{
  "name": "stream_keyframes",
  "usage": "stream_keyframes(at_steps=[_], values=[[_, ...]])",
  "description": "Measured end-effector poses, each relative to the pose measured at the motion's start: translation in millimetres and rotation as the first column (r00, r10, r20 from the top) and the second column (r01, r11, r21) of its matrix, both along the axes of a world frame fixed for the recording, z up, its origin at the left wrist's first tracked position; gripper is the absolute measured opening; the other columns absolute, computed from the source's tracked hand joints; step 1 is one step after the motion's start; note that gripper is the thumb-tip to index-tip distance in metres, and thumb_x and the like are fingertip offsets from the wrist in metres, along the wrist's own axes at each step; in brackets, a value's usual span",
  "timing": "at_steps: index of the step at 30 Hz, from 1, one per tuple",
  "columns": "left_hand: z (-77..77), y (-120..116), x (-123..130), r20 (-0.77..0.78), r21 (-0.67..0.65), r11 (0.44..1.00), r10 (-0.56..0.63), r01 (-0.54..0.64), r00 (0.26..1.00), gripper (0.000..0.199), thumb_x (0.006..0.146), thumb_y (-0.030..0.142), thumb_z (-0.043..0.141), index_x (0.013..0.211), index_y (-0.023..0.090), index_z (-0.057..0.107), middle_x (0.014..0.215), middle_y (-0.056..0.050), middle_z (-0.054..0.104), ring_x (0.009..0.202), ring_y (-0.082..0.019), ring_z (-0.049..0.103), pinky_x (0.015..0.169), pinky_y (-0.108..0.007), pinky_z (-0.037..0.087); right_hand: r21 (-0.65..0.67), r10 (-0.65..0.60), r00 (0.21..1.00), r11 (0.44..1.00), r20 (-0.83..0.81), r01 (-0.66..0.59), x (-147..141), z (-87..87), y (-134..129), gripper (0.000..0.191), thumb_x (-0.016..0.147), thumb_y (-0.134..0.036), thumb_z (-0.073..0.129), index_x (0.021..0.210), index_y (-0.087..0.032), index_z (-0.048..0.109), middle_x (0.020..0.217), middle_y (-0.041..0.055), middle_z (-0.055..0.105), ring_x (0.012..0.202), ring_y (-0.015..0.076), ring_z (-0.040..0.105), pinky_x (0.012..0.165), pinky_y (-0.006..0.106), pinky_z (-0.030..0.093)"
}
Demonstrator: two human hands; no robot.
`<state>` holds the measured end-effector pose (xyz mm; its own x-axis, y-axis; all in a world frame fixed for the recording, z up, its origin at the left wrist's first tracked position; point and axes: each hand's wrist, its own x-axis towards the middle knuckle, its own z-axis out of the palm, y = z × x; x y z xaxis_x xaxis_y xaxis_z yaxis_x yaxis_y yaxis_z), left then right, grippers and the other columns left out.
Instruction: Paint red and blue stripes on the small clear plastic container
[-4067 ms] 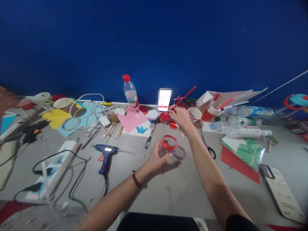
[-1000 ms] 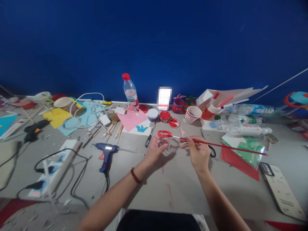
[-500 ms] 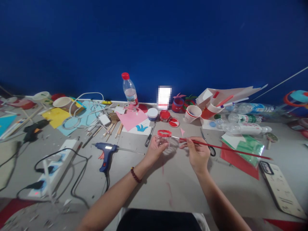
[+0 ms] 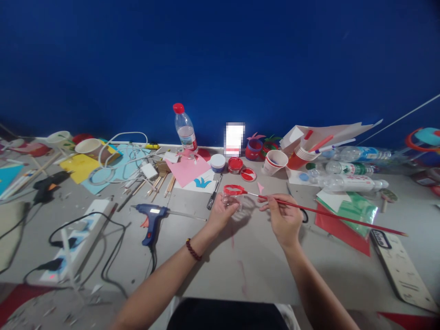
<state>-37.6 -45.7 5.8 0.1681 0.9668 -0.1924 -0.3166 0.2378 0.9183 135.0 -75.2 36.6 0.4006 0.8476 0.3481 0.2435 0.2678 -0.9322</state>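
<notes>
My left hand [image 4: 221, 214] is closed around a small clear plastic cup [image 4: 231, 200], which looks like a cut bottle bottom. Red paint rings the cup's upper edge. Between the thumb and fingers of my right hand [image 4: 283, 219] is a long paintbrush [image 4: 319, 209] with a red handle, slanting down to the right. Its tip meets the painted rim on the right side. Beyond the cup stand an open jar of red paint [image 4: 235, 165] and its paint-smeared lid [image 4: 248, 174]. A white-lidded jar [image 4: 217, 162] is beside them.
A blue glue gun [image 4: 153, 220] and a power strip [image 4: 80, 238] with cords lie left. A water bottle [image 4: 185, 130] stands at the back. On the right are a paper cup [image 4: 275, 162], scissors [image 4: 304, 215], plastic bottles [image 4: 357, 183], red paper [image 4: 340, 231] and a phone [image 4: 402, 270].
The brush has shifted slightly, its handle end reaching farther right and lower. Its tip now meets the cup's rim more closely. Both hands keep their grips.
</notes>
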Motion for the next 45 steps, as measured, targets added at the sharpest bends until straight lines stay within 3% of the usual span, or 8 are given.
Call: stream_keyframes(at_steps=[9, 13, 18, 25, 33, 45], values=[[5.5, 0, -1, 0.11, -0.022, 0.999, -0.025, 0.028, 0.994, 0.057, 0.063, 0.048, 0.089, 0.103, 0.018, 0.061, 0.087, -0.004, 0.068, 0.081, -0.017, 0.064, 0.079, -0.033, 0.049, 0.049, -0.019, 0.992, 0.998, -0.126, 0.026, 1, 7.1, 3, 0.026, 0.088, -0.042, 0.072, 0.083, -0.019, 0.062, 0.071, 0.0044, 0.077, 0.051, 0.0173, 0.071, 0.047, 0.026, 0.056], [7.1, -1, 0, 0.108, -0.018, 0.999, -0.042, 0.045, 0.993, 0.056, 0.064, 0.049, 0.088, 0.104, 0.018, 0.062, 0.088, -0.003, 0.068, 0.079, -0.016, 0.064, 0.08, -0.033, 0.05, 0.053, 0.03, 0.984, 0.998, -0.174, -0.021, -2, 6.0, 1, 0.023, 0.089, -0.039, 0.072, 0.083, -0.019, 0.062, 0.073, 0.0047, 0.077, 0.05, 0.0179, 0.071, 0.045, 0.026, 0.057], [7.6, -2, 0, 0.135, -0.022, 0.997, -0.068, 0.072, 0.988, 0.056, 0.066, 0.049, 0.086, 0.107, 0.018, 0.064, 0.087, -0.003, 0.07, 0.077, -0.016, 0.065, 0.08, -0.032, 0.051, 0.043, 0.075, 0.981, 0.997, -0.176, -0.068, -7, 1.0, -1, 0.021, 0.089, -0.037, 0.072, 0.085, -0.019, 0.063, 0.074, 0.0048, 0.078, 0.052, 0.0184, 0.072, 0.047, 0.027, 0.058], [2.6, -3, 0, 0.294, -0.088, 0.988, -0.093, 0.124, 0.951, 0.053, 0.064, 0.047, 0.088, 0.102, 0.019, 0.064, 0.089, -0.005, 0.073, 0.084, -0.02, 0.069, 0.079, -0.034, 0.052, 0.042, 0.06, 0.984, 0.998, -0.17, -0.054, -8, 4.6, -1, 0.021, 0.089, -0.037, 0.072, 0.084, -0.019, 0.063, 0.074, 0.0048, 0.078, 0.054, 0.0188, 0.072, 0.048, 0.028, 0.058], [0.7, -4, -1, 0.37, -0.111, 0.979, -0.119, 0.171, 0.922, 0.05, 0.066, 0.047, 0.086, 0.098, 0.018, 0.062, 0.084, -0.005, 0.071, 0.081, -0.022, 0.069, 0.079, -0.038, 0.052, 0.023, 0.037, 0.987, 0.999, -0.154, -0.034, -5, 6.1, 0, 0.025, 0.088, -0.041, 0.072, 0.083, -0.019, 0.062, 0.073, 0.0051, 0.077, 0.051, 0.0182, 0.071, 0.047, 0.027, 0.057], [7.5, -3, -4, 0.385, -0.154, 0.968, -0.126, 0.198, 0.914, 0.053, 0.06, 0.051, 0.089, 0.091, 0.017, 0.063, 0.08, -0.005, 0.073, 0.075, -0.02, 0.069, 0.076, -0.035, 0.054, 0.067, -0.027, 0.981, 0.997, -0.19, 0.04, -5, 10.9, -1, 0.028, 0.088, -0.045, 0.071, 0.084, -0.019, 0.059, 0.07, 0.0039, 0.076, 0.049, 0.0179, 0.071, 0.044, 0.027, 0.057]])
